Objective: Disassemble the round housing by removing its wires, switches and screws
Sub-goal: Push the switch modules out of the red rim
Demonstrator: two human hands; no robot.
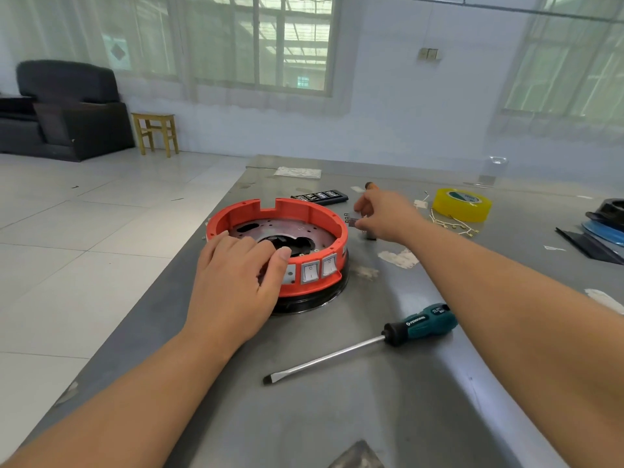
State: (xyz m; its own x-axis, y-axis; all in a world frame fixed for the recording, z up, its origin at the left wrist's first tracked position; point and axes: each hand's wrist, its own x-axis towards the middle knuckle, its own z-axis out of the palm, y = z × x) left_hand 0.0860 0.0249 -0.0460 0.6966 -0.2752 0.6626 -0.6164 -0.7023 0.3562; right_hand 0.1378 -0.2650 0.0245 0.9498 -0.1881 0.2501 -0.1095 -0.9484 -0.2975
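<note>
From the head view, the round housing point(277, 244) sat at centre frame on the grey table point(371, 400), an orange ring on a black base with a holed metal plate inside. No wires showed in it; loose wires point(452, 224) lay at right of centre. Two white rocker switches point(319, 270) remained in its near wall, so the job looked partly done. The left hand point(236, 282) lay over the rim, fingers loosely curved. The right hand point(385, 214) pinched a small dark part beside the ring. The screwdriver point(364, 342) lay idle, lower centre.
</note>
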